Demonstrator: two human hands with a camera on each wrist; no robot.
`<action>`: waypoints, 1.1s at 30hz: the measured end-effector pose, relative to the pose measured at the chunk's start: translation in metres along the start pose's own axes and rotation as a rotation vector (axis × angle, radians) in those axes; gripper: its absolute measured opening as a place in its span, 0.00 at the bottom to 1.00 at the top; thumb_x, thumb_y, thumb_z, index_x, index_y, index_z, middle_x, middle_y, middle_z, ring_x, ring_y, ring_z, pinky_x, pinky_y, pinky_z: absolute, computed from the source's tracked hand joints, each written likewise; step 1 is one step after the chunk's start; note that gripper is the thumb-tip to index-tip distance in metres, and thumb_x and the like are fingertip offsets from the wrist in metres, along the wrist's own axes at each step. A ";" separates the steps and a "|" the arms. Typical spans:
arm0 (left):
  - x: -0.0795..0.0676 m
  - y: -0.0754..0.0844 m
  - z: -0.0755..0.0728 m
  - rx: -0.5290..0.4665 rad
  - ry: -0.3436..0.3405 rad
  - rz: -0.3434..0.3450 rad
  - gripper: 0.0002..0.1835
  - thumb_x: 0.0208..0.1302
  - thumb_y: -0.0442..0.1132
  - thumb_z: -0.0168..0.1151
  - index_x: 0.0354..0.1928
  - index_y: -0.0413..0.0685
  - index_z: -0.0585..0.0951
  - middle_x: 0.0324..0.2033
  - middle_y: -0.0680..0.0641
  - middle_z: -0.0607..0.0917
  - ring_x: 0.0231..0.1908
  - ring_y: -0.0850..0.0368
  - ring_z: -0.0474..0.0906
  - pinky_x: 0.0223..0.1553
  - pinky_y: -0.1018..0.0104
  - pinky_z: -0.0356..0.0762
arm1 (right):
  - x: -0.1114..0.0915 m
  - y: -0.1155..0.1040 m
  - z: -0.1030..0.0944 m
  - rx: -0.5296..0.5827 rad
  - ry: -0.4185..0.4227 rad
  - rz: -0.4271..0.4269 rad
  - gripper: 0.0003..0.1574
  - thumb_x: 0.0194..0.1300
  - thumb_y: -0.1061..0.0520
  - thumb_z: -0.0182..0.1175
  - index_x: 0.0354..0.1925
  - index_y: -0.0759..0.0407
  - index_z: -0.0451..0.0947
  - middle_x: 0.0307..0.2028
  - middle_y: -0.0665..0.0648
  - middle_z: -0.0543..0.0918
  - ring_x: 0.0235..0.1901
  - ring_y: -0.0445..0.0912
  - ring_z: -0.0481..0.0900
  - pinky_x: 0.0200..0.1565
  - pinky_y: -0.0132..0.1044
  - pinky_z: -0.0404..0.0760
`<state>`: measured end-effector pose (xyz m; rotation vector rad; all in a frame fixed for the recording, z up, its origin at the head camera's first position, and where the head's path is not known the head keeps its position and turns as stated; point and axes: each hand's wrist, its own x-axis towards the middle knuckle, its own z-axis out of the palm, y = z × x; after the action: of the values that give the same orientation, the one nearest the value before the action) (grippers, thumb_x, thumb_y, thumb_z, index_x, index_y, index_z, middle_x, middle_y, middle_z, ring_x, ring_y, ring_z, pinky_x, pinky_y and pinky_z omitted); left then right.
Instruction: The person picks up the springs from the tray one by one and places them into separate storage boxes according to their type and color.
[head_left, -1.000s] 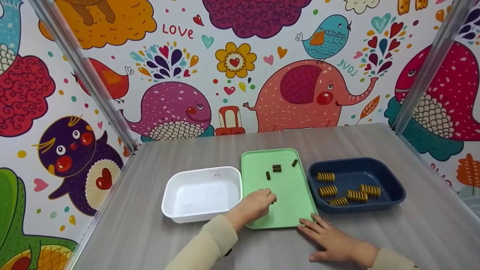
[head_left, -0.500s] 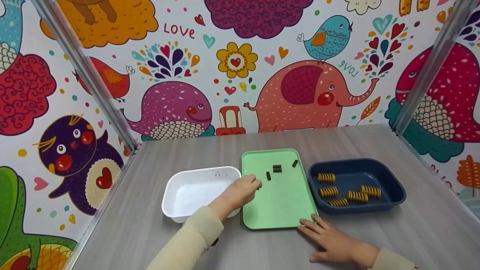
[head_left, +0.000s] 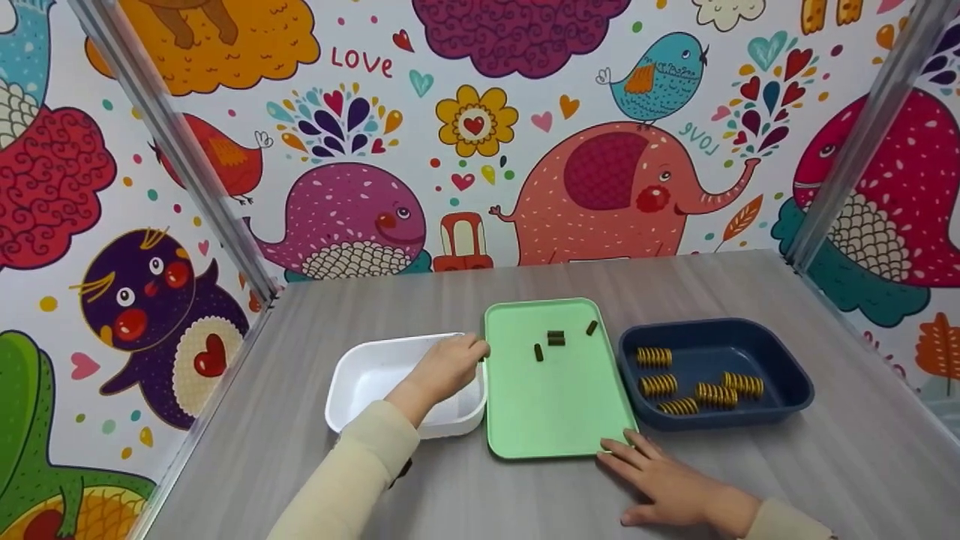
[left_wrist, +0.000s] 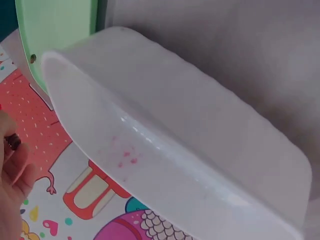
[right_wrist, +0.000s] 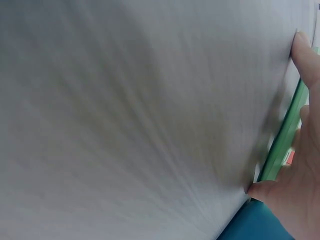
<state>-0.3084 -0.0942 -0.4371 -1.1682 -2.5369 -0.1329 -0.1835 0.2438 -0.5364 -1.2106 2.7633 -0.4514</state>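
Observation:
My left hand point(head_left: 444, 369) is over the right side of a white plastic tub point(head_left: 352, 397). It pinches a short, dark brown ridged piece point(left_wrist: 12, 141) between thumb and fingers; its exact kind is unclear. To the right lies a light green tray point(head_left: 555, 412). Several similar dark brown pieces point(head_left: 556, 338) lie on its far half. My right hand point(head_left: 667, 480) rests on the table, fingers spread, with fingertips at the green tray's near right corner. In the right wrist view the tray's green edge point(right_wrist: 285, 137) runs beside those fingers.
Right of the green tray stands a dark blue tub point(head_left: 757, 349) with several yellow-and-dark ridged rolls point(head_left: 716, 394) in it. The grey wood-grain table point(head_left: 540, 499) ends at a wall point(head_left: 525, 97) printed with cartoon animals. Metal posts point(head_left: 862, 142) stand at both sides.
My left hand has moved left from over the green tray to over the white tub, carrying the dark brown piece. The right hand has stayed in place.

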 end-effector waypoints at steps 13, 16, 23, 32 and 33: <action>-0.015 -0.021 0.001 0.002 -0.016 -0.017 0.06 0.56 0.25 0.53 0.34 0.42 0.73 0.28 0.44 0.75 0.29 0.49 0.75 0.32 0.61 0.75 | 0.000 -0.002 -0.001 -0.018 0.002 -0.003 0.49 0.58 0.31 0.50 0.68 0.56 0.56 0.67 0.59 0.58 0.60 0.71 0.54 0.49 0.63 0.66; -0.020 -0.029 0.008 -0.015 -0.029 -0.026 0.07 0.57 0.25 0.52 0.35 0.43 0.73 0.29 0.44 0.75 0.30 0.49 0.75 0.33 0.61 0.74 | 0.000 -0.003 -0.001 -0.031 0.007 -0.019 0.48 0.58 0.31 0.50 0.68 0.56 0.56 0.66 0.59 0.58 0.60 0.71 0.55 0.49 0.62 0.67; -0.027 -0.032 0.004 -0.065 -0.193 -0.149 0.07 0.58 0.24 0.51 0.35 0.42 0.74 0.31 0.43 0.76 0.34 0.48 0.76 0.39 0.59 0.75 | 0.000 -0.003 -0.001 -0.022 -0.002 -0.014 0.48 0.58 0.31 0.50 0.68 0.56 0.56 0.67 0.59 0.58 0.60 0.71 0.55 0.49 0.62 0.67; -0.039 -0.036 0.011 -0.065 -0.311 -0.225 0.07 0.59 0.26 0.53 0.35 0.45 0.75 0.34 0.45 0.80 0.36 0.47 0.79 0.39 0.58 0.76 | 0.001 -0.001 0.000 -0.027 0.003 -0.001 0.49 0.58 0.31 0.50 0.68 0.56 0.56 0.67 0.59 0.58 0.61 0.70 0.55 0.49 0.61 0.68; -0.041 -0.036 0.012 -0.074 -0.326 -0.229 0.07 0.58 0.26 0.53 0.35 0.45 0.75 0.34 0.45 0.80 0.35 0.48 0.79 0.39 0.58 0.76 | 0.001 -0.001 0.000 -0.028 0.005 -0.002 0.48 0.58 0.31 0.50 0.68 0.56 0.56 0.67 0.59 0.58 0.61 0.70 0.55 0.49 0.61 0.68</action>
<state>-0.3141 -0.1442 -0.4603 -0.9879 -2.9733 -0.0988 -0.1833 0.2426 -0.5363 -1.2207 2.7818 -0.4170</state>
